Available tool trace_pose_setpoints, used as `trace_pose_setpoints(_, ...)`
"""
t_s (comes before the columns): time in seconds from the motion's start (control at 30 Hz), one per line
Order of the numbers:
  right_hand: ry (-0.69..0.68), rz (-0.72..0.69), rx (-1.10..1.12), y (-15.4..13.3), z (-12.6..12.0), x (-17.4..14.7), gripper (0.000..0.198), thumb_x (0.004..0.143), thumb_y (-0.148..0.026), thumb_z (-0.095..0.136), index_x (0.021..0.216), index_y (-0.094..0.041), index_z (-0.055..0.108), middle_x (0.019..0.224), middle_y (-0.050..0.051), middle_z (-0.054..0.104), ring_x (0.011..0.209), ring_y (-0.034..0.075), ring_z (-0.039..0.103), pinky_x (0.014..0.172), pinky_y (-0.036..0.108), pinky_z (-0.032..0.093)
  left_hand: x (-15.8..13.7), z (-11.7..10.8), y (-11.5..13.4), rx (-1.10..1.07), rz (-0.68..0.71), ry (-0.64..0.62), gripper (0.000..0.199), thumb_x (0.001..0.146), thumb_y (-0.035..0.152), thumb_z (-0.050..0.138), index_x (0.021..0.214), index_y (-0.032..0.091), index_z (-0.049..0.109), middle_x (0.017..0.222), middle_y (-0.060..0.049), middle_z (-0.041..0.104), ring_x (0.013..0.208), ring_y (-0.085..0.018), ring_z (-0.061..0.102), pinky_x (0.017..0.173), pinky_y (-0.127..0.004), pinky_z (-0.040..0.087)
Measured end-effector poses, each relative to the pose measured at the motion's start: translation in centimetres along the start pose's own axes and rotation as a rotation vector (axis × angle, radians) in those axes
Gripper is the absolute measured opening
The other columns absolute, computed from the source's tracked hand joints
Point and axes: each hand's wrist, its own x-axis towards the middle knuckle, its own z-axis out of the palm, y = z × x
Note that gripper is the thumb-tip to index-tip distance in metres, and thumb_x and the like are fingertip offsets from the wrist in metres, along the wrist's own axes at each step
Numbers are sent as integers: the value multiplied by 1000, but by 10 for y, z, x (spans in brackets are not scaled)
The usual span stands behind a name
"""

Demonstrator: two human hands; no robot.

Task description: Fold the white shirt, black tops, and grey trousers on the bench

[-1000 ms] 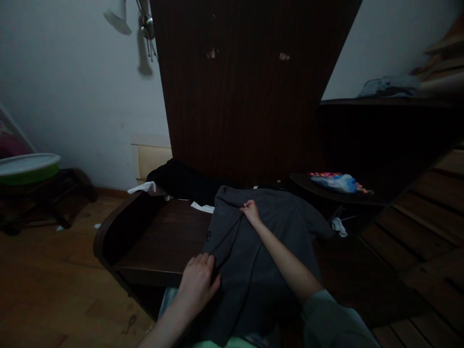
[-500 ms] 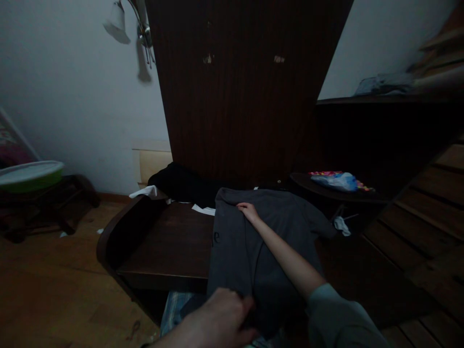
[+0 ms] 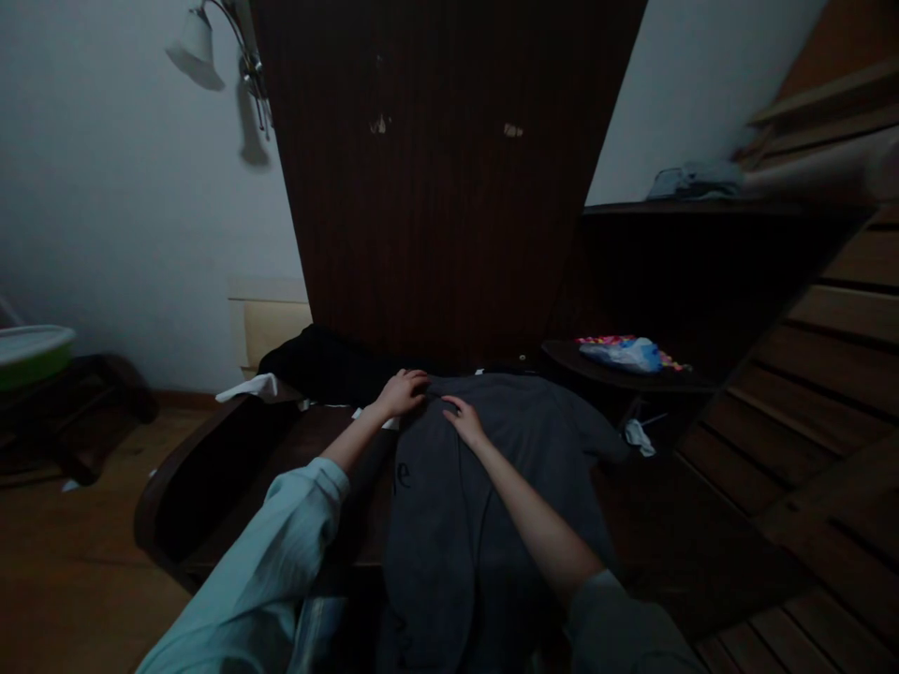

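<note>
A dark grey T-shirt (image 3: 516,431) lies over a dark wooden bench, one side folded inward and its lower part hanging past the front edge. Black lettering shows along the folded strip. My left hand (image 3: 404,393) is at the shirt's far left corner, its fingers closed on the cloth edge. Close by on the right, my right hand (image 3: 464,423) has its thumb and fingers pinched on the folded cloth near the same end. A short sleeve spreads out to the right.
Black cloth (image 3: 323,365) and a white cloth (image 3: 253,387) lie along the back left of the bench (image 3: 158,510). A dark panel (image 3: 449,206) rises behind. At right, a shelf holds a plastic bag (image 3: 625,354); a slatted wooden structure (image 3: 829,346) stands beyond it.
My left hand has moved from the shirt's near end to its far left corner. My right hand stays on the far part of the shirt. The view has shifted slightly right.
</note>
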Motion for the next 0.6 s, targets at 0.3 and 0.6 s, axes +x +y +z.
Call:
trace_pose_setpoints(0.3, -22, -5, 82, -6, -2, -3, 30, 70, -15, 50, 98, -22, 59, 110, 3, 59, 105, 15, 51, 89, 31, 38, 25, -17, -26, 136, -3, -239, 21, 69, 28, 57, 86, 20, 65, 97, -6, 63, 94, -23, 51, 78, -29, 37)
trace_pose_setpoints(0.6, -97, -41, 155, -8, -7, -4, 15, 69, -21, 47, 58, -18, 57, 64, -1, 59, 71, 15, 55, 73, 27, 40, 37, -20, -43, 117, -162, -214, 29, 75, 38, 52, 94, 18, 60, 98, -6, 64, 89, -19, 58, 69, -22, 41)
